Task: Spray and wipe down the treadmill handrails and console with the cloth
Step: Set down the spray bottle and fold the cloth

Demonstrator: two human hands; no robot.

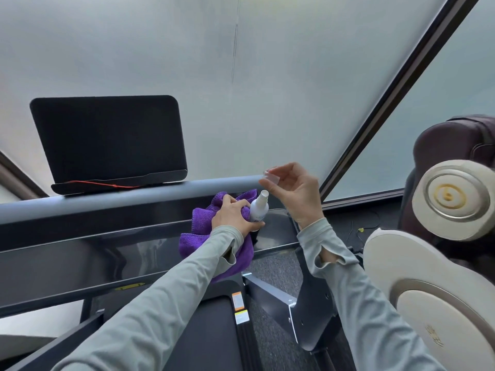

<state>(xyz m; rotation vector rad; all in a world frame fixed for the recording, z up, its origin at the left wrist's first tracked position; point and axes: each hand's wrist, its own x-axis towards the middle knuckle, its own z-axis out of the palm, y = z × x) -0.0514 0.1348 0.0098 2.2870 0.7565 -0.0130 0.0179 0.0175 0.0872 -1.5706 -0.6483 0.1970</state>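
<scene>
The left hand (pixel 233 213) is closed around two things at once: a bunched purple cloth (pixel 203 231) and a small white spray bottle (pixel 257 209), which stands upright against the cloth with its nozzle bare. The cloth hangs down from the hand in front of the glossy black console panel (pixel 107 253) of the treadmill. Just above and right of the bottle, the right hand (pixel 294 191) pinches a small clear cap (pixel 270 178) between thumb and fingertips; the cap is apart from the nozzle, close over it.

Behind both hands the grey front handrail (pixel 120 207) runs left to right across the scene. On it, far left of the hands, stands a dark tablet holder (pixel 109 140) with a red cord (pixel 101 184) lying along its lip. The cloth covers part of the console's right end, and the left forearm in its pale green sleeve (pixel 160 303) crosses in front of the panel's lower edge. Below, the black treadmill belt (pixel 211 336) shows near, with a grey upright (pixel 270 295) to its right. At the near right stands a cream and brown massage chair (pixel 450 236), close beside the right arm. A frosted window (pixel 267 76) fills the far side.
</scene>
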